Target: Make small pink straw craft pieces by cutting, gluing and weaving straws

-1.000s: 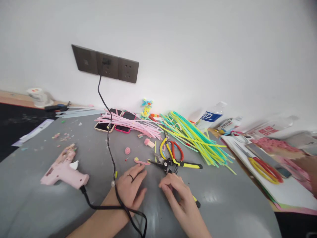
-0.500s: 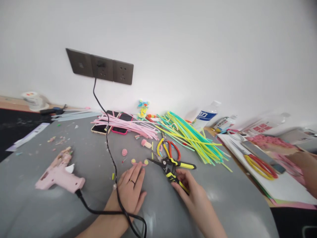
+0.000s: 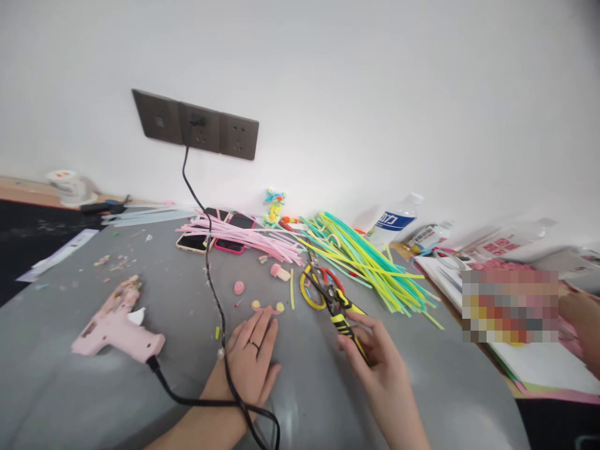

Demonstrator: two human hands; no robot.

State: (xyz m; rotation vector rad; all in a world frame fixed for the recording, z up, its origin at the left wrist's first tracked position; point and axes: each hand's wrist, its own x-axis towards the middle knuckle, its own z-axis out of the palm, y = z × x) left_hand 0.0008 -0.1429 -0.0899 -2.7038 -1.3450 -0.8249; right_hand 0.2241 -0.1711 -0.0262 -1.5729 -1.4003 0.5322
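Note:
My right hand [image 3: 379,356] grips the yellow-and-black handles of a pair of cutting pliers [image 3: 341,309], lifted off the grey table with the jaws pointing up and away. My left hand [image 3: 252,357] lies flat on the table, fingers stretched out, a ring on one finger. Its fingertips are just short of a small pink and yellow coiled piece [image 3: 267,307]. A black cable [image 3: 216,306] runs across my left wrist.
A pink glue gun [image 3: 116,325] lies at the left, plugged into a wall socket [image 3: 197,127]. Pink sticks [image 3: 244,236] lie over two phones [image 3: 215,234]. Green and yellow sticks [image 3: 370,261], yellow-red scissors [image 3: 315,289], a bottle [image 3: 392,220]. Another person's hand [image 3: 584,322] at right.
My right hand took hold of the pliers' handles and lifted them, swinging the jaws from pointing left to pointing up and away. My left hand stayed flat in place.

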